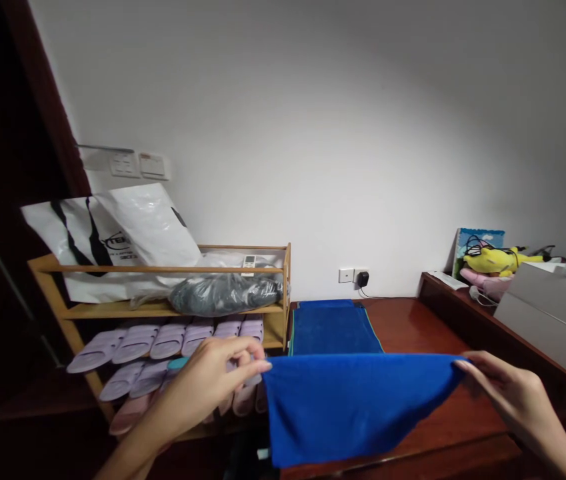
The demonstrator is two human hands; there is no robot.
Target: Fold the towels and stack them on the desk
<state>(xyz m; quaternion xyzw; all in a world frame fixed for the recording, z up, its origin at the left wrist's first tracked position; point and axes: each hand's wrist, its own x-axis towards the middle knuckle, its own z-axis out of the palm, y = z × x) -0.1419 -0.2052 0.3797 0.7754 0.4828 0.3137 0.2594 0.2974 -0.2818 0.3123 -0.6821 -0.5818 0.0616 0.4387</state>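
A bright blue cloth [353, 407] is stretched between my two hands, its top edge nearly level and the rest hanging down. My left hand [227, 373] pinches its upper left corner between thumb and fingers. At the upper right corner, my right hand [503, 383] grips the edge the same way. A small white tag [263, 454] shows at the cloth's lower left. Behind it, a darker blue cloth with green edging [333, 328] lies flat on the reddish-brown wooden surface [413, 327].
At left stands a wooden shoe rack [173, 310] with several lilac slippers [167, 340], a white bag [127, 227] and a plastic-wrapped dark bundle [227, 293]. On the raised right ledge are a yellow plush toy [493, 260] and a white box [553, 313]. A black plug [363, 279] sits in the wall socket.
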